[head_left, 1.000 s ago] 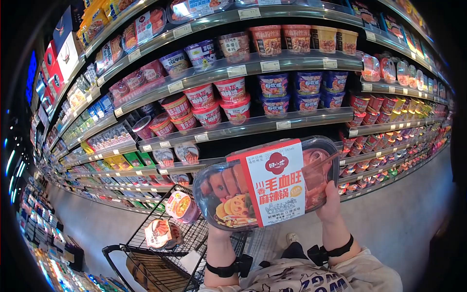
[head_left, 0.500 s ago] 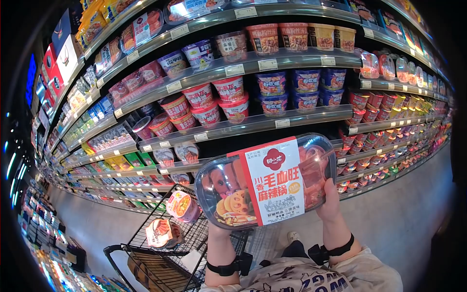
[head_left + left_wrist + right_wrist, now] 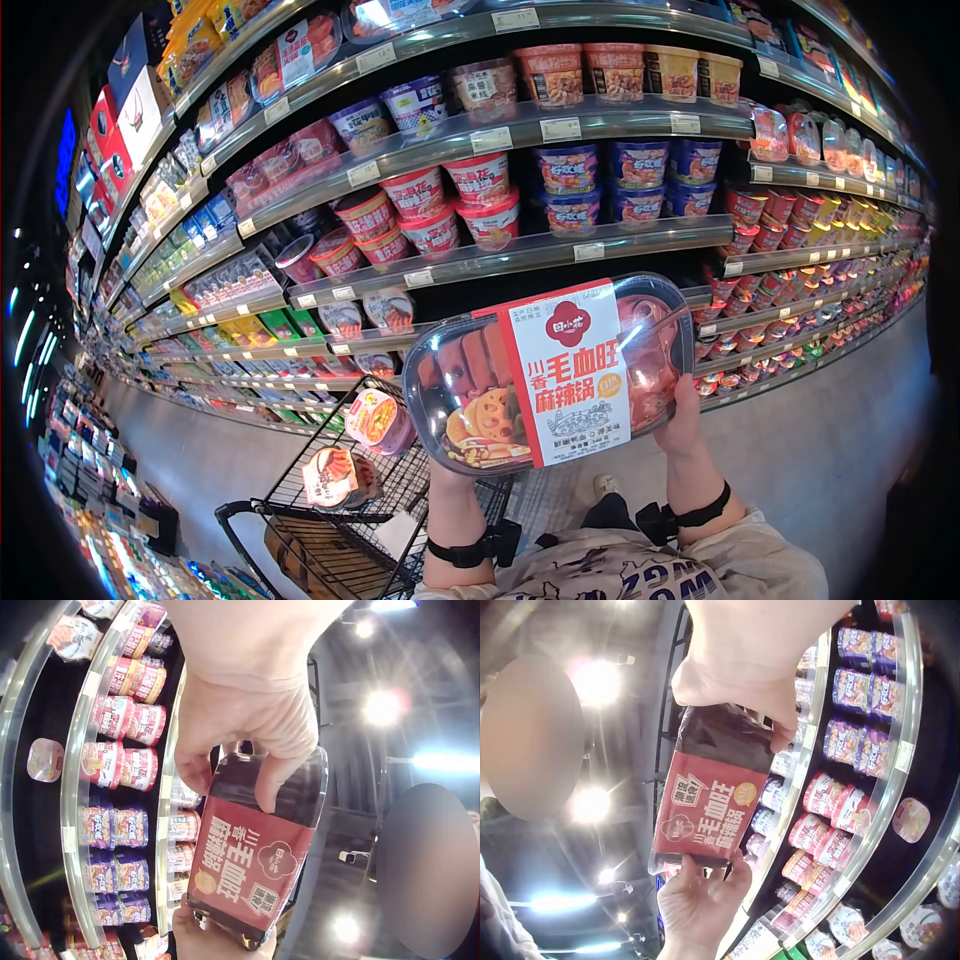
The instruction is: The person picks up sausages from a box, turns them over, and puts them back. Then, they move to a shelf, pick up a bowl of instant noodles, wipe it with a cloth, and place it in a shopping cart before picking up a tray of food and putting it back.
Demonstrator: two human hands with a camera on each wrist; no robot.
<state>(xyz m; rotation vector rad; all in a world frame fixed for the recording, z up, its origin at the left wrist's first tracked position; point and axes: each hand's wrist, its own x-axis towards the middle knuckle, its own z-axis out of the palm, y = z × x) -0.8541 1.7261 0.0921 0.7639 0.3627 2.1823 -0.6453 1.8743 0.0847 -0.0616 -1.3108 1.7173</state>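
A long clear-lidded ready-meal tray (image 3: 480, 370) with a red and white paper sleeve is held up in front of the body, its labelled face toward the head camera. The left hand (image 3: 244, 720) grips one end in the left wrist view, thumb over the edge onto the tray's face. In the head view that hand is mostly hidden below the tray. My right hand (image 3: 683, 415) grips the opposite end, its fingers wrapping the rim. Both wrist views show the red underside of the sleeve, with dark tray ends either side.
Behind the tray rise curved store shelves (image 3: 470, 265) stacked with noodle tubs (image 3: 567, 175). At lower left stands a wire shopping cart (image 3: 290, 480), in which a pink tub (image 3: 378, 425) and a bowl-shaped pack (image 3: 332, 478) lie. Grey floor (image 3: 800, 440) stretches along the right side.
The tray shifts slightly and tips a little, so the reflections on its lid differ. Both hands keep their grip at its ends. The cart's contents look the same.
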